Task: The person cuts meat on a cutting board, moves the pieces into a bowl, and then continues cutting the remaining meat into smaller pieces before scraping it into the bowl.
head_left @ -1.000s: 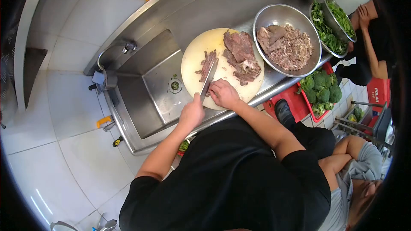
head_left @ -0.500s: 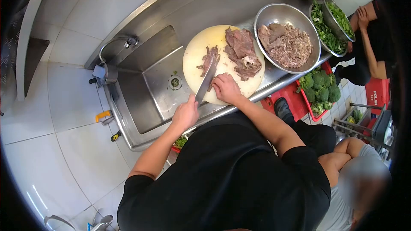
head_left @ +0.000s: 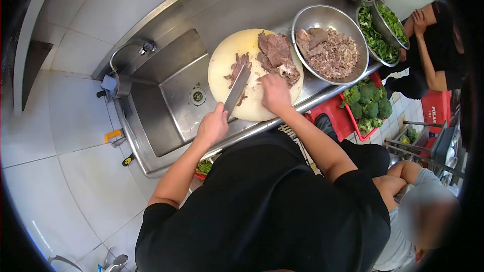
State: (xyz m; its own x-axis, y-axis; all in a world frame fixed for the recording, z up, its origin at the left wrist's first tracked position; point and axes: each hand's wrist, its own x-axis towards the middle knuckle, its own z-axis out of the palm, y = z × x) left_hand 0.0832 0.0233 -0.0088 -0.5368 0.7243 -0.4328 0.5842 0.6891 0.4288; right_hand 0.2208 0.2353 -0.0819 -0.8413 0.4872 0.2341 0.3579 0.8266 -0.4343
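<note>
A knife (head_left: 238, 89) is held in my left hand (head_left: 213, 125), its blade slanting up and to the right over the round pale cutting board (head_left: 222, 65). Cut strips of meat (head_left: 240, 65) lie beside the blade's upper part, with a few small bits near its lower part. My right hand (head_left: 276, 93) is over the board's right half, at the lower edge of the large brown piece of meat (head_left: 276, 50). Its fingers look slightly apart and are somewhat blurred; I see nothing held in them.
Right of the board stands a steel bowl of chopped meat (head_left: 333, 53). Beyond are bowls of leafy greens (head_left: 374, 38). A sink (head_left: 171, 116) lies left. Broccoli (head_left: 370, 102) fills a red crate below the counter. Two other people are at the right, one in grey (head_left: 398, 242).
My right hand has moved right, off the small bits beside the knife, to the large piece of meat. The knife remains in my left hand. The view has shifted slightly.
</note>
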